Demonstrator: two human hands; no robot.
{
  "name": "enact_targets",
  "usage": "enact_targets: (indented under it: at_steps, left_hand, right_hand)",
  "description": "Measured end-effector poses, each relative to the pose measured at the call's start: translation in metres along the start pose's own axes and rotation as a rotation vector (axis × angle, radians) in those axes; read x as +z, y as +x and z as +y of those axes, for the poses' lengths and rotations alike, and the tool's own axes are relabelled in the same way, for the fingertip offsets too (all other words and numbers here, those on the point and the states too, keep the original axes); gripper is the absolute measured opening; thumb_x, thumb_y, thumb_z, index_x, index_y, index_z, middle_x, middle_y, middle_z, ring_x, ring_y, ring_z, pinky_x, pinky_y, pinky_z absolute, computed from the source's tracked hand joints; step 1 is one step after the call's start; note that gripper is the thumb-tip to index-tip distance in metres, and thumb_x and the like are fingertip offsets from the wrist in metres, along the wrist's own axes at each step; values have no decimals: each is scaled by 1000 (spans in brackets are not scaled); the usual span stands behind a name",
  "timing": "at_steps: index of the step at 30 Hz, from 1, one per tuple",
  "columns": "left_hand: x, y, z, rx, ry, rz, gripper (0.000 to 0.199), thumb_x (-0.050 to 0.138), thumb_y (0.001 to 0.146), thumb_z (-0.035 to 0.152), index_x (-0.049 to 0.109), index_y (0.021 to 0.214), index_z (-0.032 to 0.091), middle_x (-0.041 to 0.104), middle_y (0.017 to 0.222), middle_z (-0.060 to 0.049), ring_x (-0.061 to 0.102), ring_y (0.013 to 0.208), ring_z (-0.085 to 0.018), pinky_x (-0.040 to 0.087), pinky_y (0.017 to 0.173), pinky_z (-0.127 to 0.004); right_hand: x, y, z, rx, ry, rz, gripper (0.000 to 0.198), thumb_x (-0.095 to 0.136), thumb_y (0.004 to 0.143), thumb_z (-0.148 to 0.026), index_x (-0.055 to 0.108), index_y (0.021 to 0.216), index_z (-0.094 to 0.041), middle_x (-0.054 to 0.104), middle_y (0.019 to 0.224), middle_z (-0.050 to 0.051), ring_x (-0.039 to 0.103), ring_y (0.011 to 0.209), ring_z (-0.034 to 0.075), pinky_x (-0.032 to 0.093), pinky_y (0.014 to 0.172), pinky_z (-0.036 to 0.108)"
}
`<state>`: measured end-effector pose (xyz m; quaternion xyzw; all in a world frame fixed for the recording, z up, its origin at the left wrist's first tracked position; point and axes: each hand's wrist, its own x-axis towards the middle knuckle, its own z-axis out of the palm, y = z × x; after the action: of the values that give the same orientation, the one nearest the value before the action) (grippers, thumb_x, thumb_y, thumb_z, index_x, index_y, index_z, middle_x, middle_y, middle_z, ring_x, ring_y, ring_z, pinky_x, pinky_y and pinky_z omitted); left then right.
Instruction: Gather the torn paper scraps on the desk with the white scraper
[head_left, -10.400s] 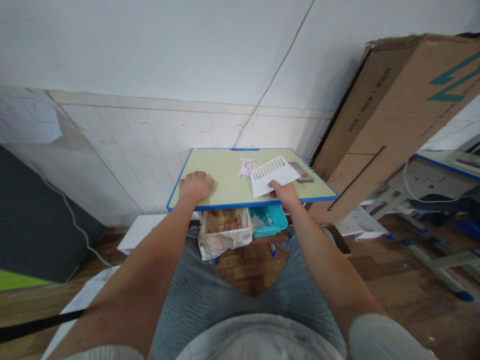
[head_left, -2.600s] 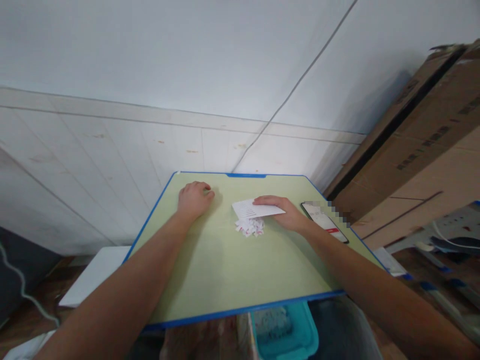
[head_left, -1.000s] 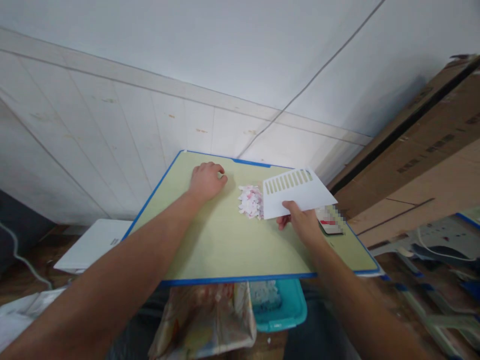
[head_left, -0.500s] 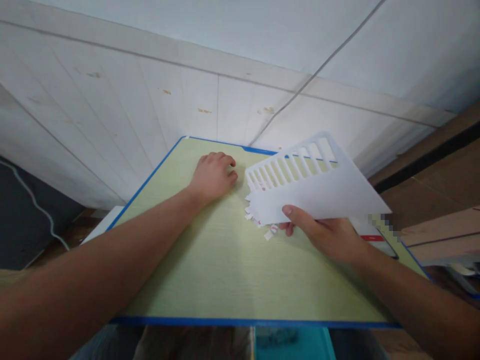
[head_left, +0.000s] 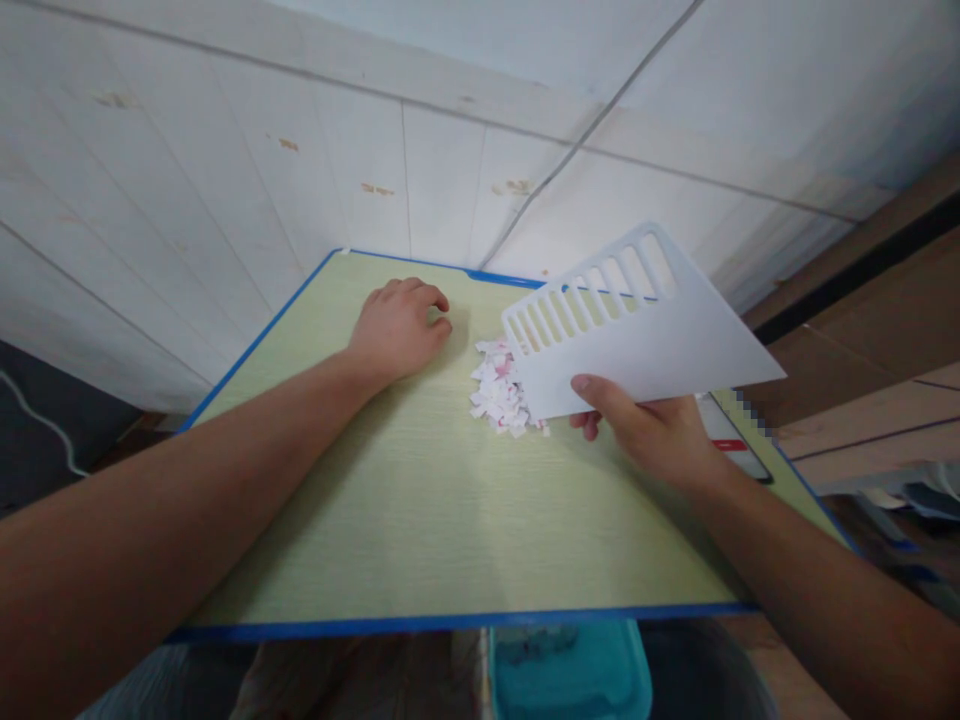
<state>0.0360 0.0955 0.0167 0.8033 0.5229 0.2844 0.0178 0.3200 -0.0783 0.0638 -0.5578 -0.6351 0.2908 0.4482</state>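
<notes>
My right hand (head_left: 645,425) grips a flat white panel (head_left: 600,365) by its lower edge, thumb on top. A row of slots, graded in size, runs along the panel's far side, and it is tilted over the table. Against its left end lies a heap of torn paper scraps (head_left: 498,390), white with pink marks; part of the heap is hidden behind the panel. My left hand (head_left: 401,325) rests on the yellow-green tabletop (head_left: 390,520) left of the scraps, empty, its fingers loosely bent and thumb apart.
A white flat object with a red stripe (head_left: 727,445) lies at the table's right edge, partly under my right arm. White plank wall (head_left: 360,150) rises behind the table, with a grey cable (head_left: 577,145) across it. Below the front edge sits a turquoise bin (head_left: 570,680).
My right hand has shifted the panel slightly relative to the heap, so more of the paper scraps now show beside it. The whole view has also shifted. My left hand keeps its pose.
</notes>
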Motion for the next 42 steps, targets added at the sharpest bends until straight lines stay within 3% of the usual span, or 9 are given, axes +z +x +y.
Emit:
enact_targets:
  at_steps: [17, 22, 35, 42]
  left_hand:
    - [-5, 1, 5, -13, -11, -42, 29, 67, 100, 36, 88, 117, 27, 85, 135, -13, 74, 136, -40, 57, 125, -60]
    - [-9, 1, 7, -22, -6, -77, 30, 67, 102, 39, 88, 118, 26, 84, 138, -14, 73, 138, -39, 57, 124, -57]
    - [-1, 3, 1, -19, -44, -15, 27, 70, 97, 36, 89, 114, 28, 86, 130, -11, 73, 135, -39, 57, 125, -60]
    - [-5, 2, 4, -22, -61, -34, 25, 69, 97, 36, 88, 112, 29, 85, 131, -11, 74, 136, -39, 57, 125, -60]
  right_hand:
    - [2, -13, -9, -127, -51, -309, 60, 84, 109, -71, 74, 68, -27, 81, 71, 6, 78, 66, 24, 69, 66, 36]
    - [-1, -10, -10, -93, -12, -248, 62, 83, 110, -71, 72, 67, -28, 76, 65, 5, 75, 63, 24, 69, 65, 37]
    - [1, -7, -5, -61, -102, -185, 57, 84, 106, -71, 71, 72, -28, 74, 65, 4, 75, 64, 24, 70, 67, 37]
    - [1, -10, -11, -43, -50, -271, 61, 84, 105, -77, 73, 71, -28, 77, 67, 6, 76, 65, 26, 70, 66, 39]
